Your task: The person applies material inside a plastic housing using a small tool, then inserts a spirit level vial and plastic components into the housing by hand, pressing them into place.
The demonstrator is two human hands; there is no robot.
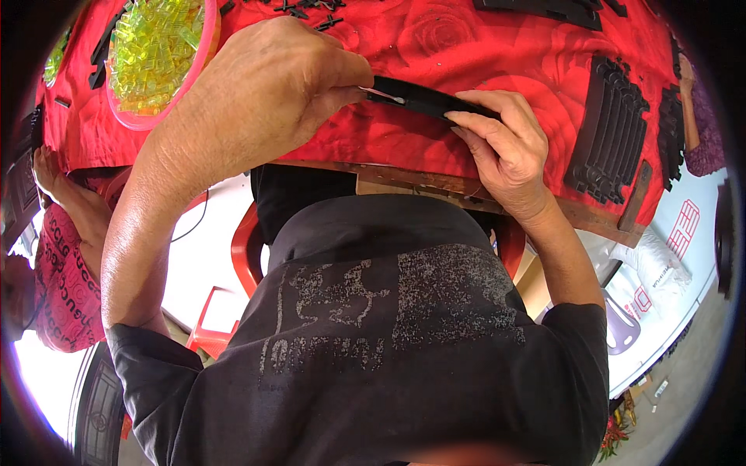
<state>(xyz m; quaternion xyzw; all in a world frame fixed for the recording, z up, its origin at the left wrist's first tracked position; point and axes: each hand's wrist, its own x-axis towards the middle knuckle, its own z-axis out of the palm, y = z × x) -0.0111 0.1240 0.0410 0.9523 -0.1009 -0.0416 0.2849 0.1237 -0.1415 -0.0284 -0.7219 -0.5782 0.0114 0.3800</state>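
A long, narrow black strip (431, 102), slightly curved, is held above the red cloth. Its right end is pinched between the thumb and fingers of my right hand (507, 147). My left hand (272, 85) is closed at the strip's left end, with a thin silvery tool (385, 95) poking out from its fingertips and lying along the strip. Most of that tool is hidden in the hand, so its exact kind does not show. Whether the left fingers also grip the strip is unclear.
A pink-rimmed basin (211, 46) of small yellow-green clear plastic pieces stands left of my left hand. A stack of black strips (610, 128) lies at the right on the red cloth (435, 46). Small black parts (307, 11) are scattered at the back. Other people sit at both sides.
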